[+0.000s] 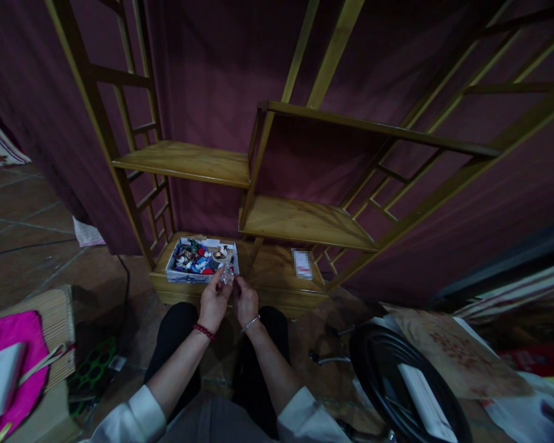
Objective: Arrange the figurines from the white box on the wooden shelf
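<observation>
Both my hands meet in front of the lowest shelf board. My left hand (214,303), with a red beaded bracelet at the wrist, pinches a small clear, shiny figurine (228,272). Close beside it, my right hand (246,303) has its fingers closed at the figurine's lower end; a thin silvery bracelet circles that wrist. Just behind the figurine stands an open box (179,277) on the lowest board, filled with several small colourful figures in red, blue, white and green. The fingertips partly hide the figurine's base.
A wooden shelf unit (300,221) with stepped boards stands before a dark red curtain (207,74). A blurred white card (302,263) lies on the lowest board. At right are a round black stool (369,369) and bags; at left, a pink cushion (32,344) and a cable.
</observation>
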{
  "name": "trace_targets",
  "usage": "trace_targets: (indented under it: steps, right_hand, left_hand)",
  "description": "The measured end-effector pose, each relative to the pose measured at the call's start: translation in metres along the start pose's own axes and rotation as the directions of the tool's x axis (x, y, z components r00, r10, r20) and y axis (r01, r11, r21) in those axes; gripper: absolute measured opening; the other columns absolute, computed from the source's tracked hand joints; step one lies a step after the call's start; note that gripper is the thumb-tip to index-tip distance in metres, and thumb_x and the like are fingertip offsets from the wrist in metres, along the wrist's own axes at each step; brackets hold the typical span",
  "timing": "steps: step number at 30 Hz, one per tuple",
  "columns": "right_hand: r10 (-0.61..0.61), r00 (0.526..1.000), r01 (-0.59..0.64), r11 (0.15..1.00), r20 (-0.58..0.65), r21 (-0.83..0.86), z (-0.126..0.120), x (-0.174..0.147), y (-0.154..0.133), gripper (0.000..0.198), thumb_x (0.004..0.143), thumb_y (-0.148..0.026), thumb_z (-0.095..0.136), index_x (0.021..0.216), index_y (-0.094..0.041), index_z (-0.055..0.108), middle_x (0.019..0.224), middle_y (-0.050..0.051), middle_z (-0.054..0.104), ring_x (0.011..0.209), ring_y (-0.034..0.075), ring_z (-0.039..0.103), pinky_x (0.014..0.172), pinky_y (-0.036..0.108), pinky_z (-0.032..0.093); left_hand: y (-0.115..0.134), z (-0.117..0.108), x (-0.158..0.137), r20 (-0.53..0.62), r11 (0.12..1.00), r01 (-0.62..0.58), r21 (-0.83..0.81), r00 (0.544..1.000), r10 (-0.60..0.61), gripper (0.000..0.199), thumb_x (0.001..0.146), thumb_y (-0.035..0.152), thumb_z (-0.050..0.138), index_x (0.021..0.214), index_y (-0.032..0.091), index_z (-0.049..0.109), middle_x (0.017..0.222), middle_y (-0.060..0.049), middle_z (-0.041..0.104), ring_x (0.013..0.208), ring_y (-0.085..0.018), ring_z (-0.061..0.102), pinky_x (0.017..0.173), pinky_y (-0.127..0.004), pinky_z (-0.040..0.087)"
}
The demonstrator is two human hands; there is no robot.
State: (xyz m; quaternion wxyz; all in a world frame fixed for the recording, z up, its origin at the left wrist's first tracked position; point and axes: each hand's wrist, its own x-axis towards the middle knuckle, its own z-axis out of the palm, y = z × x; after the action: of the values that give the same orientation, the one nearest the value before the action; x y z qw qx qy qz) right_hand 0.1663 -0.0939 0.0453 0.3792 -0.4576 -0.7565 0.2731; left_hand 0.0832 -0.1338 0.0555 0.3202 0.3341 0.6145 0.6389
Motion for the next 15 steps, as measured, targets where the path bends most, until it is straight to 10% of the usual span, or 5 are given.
trace_targets:
  steps: [15]
  right_hand:
    - [0.053,0.998,-0.058,0.974,0.03,0.217,-0.009,0.002,0.013,0.024,0.076,-0.023,0.046,0.095,-0.022,0.06,0.078,0.002,0.066,0.072,0.017,0.06,0.068,0.026,0.045]
  left_hand:
    - [0.0,0.0,-0.005,0.051,0.992,-0.088,0.091,0.995,0.084,0.043,0.07,0.026,0.059,0.111,0.019,0.055,0.079,-0.002,0.063,0.071,-0.013,0.057,0.067,-0.024,0.046]
